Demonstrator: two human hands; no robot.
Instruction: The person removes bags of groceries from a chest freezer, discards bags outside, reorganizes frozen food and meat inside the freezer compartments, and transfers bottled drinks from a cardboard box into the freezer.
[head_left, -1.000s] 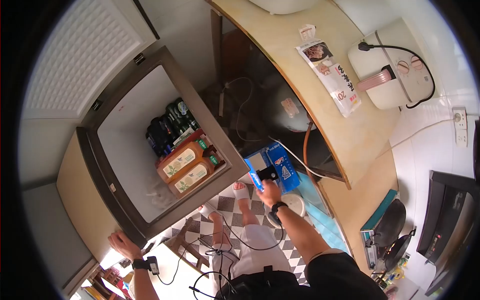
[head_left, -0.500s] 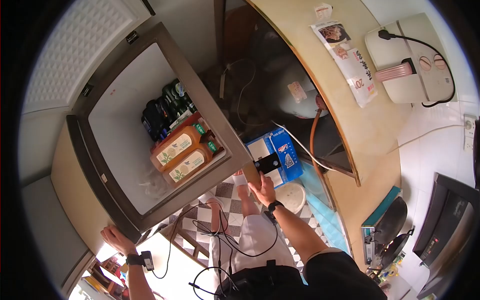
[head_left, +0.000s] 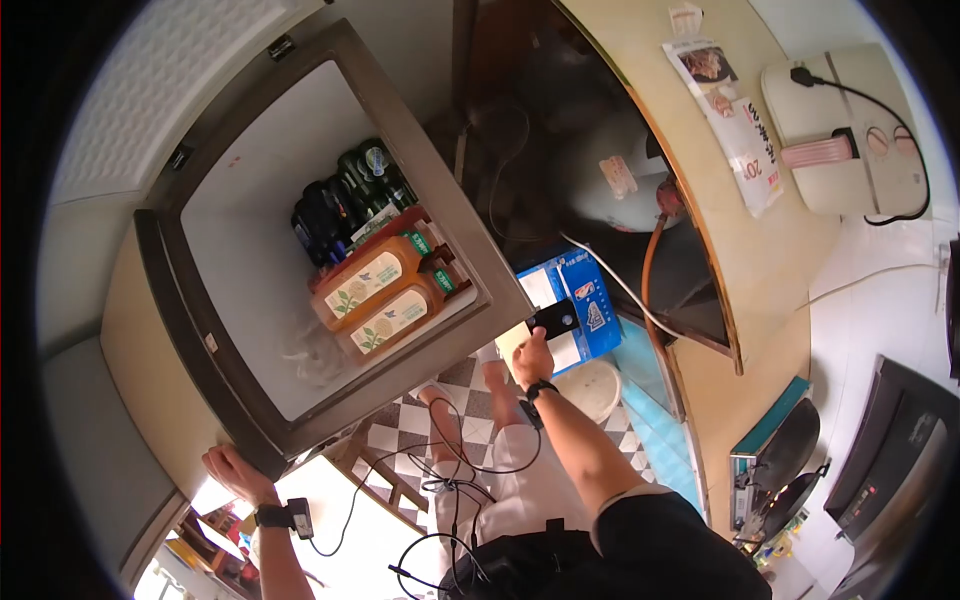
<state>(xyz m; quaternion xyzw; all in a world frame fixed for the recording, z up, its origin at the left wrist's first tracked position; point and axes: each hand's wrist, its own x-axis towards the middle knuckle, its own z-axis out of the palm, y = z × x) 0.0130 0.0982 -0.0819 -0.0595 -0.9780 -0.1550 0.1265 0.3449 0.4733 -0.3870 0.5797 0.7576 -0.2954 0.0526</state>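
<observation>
Two hands show, each with a black wristband. The left hand (head_left: 240, 476) lies at one corner of the freezer (head_left: 350, 408), against its outer side by the dark rim, fingers loosely bent; whether it grips cannot be told. The right hand (head_left: 533, 358) has its fingers curled beside another corner of the rim; what it grasps, if anything, cannot be told. Just beyond its fingertips is one black thing (head_left: 555, 319), seen against one blue box (head_left: 597, 343); contact between hand and black thing is unclear.

Several black cables (head_left: 455, 470) hang tangled in front of two legs (head_left: 505, 410). The freezer stands open ahead of the person, its one pale lid (head_left: 180, 110) raised on two hinges. Inside, near the right-hand wall, lie two orange bottles (head_left: 370, 285) side by side, both labelled; behind them sit several dark bottles (head_left: 375, 175), too crowded to count.

One round bucket (head_left: 592, 388) is on the floor by the box. Beyond, under the counter (head_left: 690, 190), is one gas cylinder (head_left: 585, 207) with one orange hose (head_left: 650, 262). On the counter lie one packet (head_left: 735, 135) and one white appliance (head_left: 815, 100) with two knobs (head_left: 877, 141).
</observation>
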